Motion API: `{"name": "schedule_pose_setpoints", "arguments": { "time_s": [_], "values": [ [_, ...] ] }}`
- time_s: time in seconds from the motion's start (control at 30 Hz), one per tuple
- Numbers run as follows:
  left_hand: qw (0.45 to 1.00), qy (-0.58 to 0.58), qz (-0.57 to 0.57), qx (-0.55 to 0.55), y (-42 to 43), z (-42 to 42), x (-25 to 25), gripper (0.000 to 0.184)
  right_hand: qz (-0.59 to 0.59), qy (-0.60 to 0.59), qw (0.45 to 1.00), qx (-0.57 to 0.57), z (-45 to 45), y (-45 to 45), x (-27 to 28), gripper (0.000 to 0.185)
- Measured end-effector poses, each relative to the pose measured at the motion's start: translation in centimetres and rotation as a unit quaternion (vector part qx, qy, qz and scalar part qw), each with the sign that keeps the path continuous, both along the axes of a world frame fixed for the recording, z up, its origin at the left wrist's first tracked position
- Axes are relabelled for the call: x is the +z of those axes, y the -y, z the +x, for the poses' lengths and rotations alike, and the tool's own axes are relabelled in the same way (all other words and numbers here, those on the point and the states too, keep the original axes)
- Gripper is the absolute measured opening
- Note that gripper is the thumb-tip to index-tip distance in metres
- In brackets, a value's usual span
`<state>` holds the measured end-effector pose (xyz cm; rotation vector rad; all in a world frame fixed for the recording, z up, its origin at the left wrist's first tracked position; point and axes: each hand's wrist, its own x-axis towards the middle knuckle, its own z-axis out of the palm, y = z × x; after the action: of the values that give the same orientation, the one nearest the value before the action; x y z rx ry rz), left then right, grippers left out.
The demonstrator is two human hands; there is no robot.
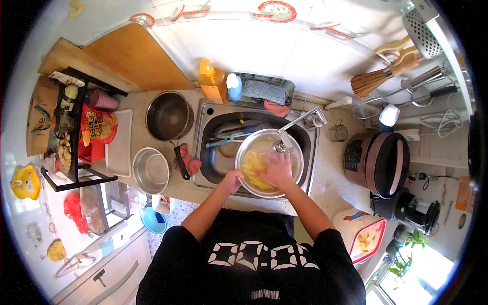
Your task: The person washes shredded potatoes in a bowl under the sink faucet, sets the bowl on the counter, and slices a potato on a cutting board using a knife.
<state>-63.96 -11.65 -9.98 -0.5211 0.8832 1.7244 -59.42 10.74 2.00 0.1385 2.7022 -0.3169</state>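
A person's two bare hands work at a stainless-steel sink (204, 173), the left hand (234, 181) curled at the left near rim of a metal basin (298, 165) and the right hand (277, 170) down inside it, fingers somewhat spread over pale yellow strips (253, 165). Whether the right fingers pinch any strips cannot be told.

The basin sits at the right of the sink, beneath the faucet (300, 120), its near rim close to the sink's near edge. The sink's widest open room lies to the basin's left, with blue-handled tongs (218, 141) at the far side.

At left on the counter (325, 178), a dark pot (170, 116) stands farther back than a silver pan (151, 171), with a red cloth (191, 165) between pan and sink. A rice cooker (376, 162) stands at right, a strip of counter separating it from the sink. An orange pump bottle (212, 84) and a blue bottle (235, 88) line the far edge.

The black T-shirt (244, 274) bears clock-style digits, "00:0" and a last one partly hidden, above a barcode print. Lettering on a red snack bag (99, 126) at far left is only partly legible, ending in "CES."
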Motion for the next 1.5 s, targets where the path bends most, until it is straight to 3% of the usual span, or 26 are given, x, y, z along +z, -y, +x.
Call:
{"name": "schedule_pose_setpoints", "arguments": {
  "time_s": [0.1, 0.27, 0.37, 0.4, 0.5, 0.8, 0.9, 0.93, 0.97, 1.03, 1.13, 1.27, 1.33, 1.5],
  "values": [
    [0.999, -0.026, -0.028, -0.011, -0.1, 0.1, 0.4, 0.064, -0.018, -0.019, 0.999, -0.035, 1.4, -0.5, -1.2, 0.07],
    [0.999, -0.022, -0.038, -0.001, -0.6, -0.4, 3.4, 0.062, 0.021, -0.128, 0.991, 0.033, 4.8, 0.1, 0.0, 0.057],
    [1.0, -0.012, -0.017, 0.013, -0.5, -0.5, 3.3, 0.059, -0.065, -0.15, 0.985, 0.054, 6.2, 1.1, 1.4, 0.049],
    [1.0, -0.008, -0.005, 0.017, -0.5, -0.6, 3.1, 0.057, -0.136, -0.089, 0.986, 0.035, 6.2, 1.5, 1.7, 0.04],
    [1.0, -0.013, 0.025, 0.003, -0.5, -0.9, 2.8, 0.057, -0.26, -0.1, 0.96, 0.026, 6.3, 2.5, -1.3, 0.036],
    [0.999, -0.031, 0.034, 0.016, -0.6, -0.9, 1.2, 0.062, -0.264, -0.159, 0.944, -0.116, 3.6, 0.0, -1.1, 0.036],
    [0.999, -0.048, -0.016, 0.005, -1.1, -0.9, 2.3, 0.066, -0.409, -0.063, 0.892, -0.183, 4.1, -3.7, -0.7, 0.04],
    [0.999, -0.045, -0.018, -0.003, -1.1, -0.9, 2.2, 0.067, -0.479, -0.092, 0.841, -0.235, 4.4, -4.5, -0.9, 0.041],
    [0.999, -0.043, -0.02, -0.01, -1.0, -1.0, 2.1, 0.068, -0.461, -0.081, 0.843, -0.266, 4.7, -6.1, -1.0, 0.039],
    [0.999, -0.033, -0.022, -0.01, -0.8, -1.0, 1.6, 0.068, -0.579, -0.125, 0.728, -0.345, 4.5, -8.5, -1.6, 0.038],
    [1.0, -0.019, -0.017, 0.004, -0.7, -1.0, 1.4, 0.066, -0.517, -0.123, 0.717, -0.451, 2.5, -11.3, -1.5, 0.039],
    [0.998, -0.045, -0.036, 0.0, -1.1, -1.2, 3.6, 0.069, -0.321, -0.17, 0.867, -0.342, -1.3, -12.6, -2.8, 0.048],
    [0.998, -0.046, -0.05, -0.001, -1.2, -1.1, 3.4, 0.069, -0.2, -0.168, 0.914, -0.31, -3.5, -12.8, -2.9, 0.054],
    [0.999, -0.019, -0.05, 0.006, -0.6, -0.6, 1.9, 0.058, -0.029, -0.114, 0.953, -0.278, -8.1, -13.5, -3.1, 0.066]
  ]
}}
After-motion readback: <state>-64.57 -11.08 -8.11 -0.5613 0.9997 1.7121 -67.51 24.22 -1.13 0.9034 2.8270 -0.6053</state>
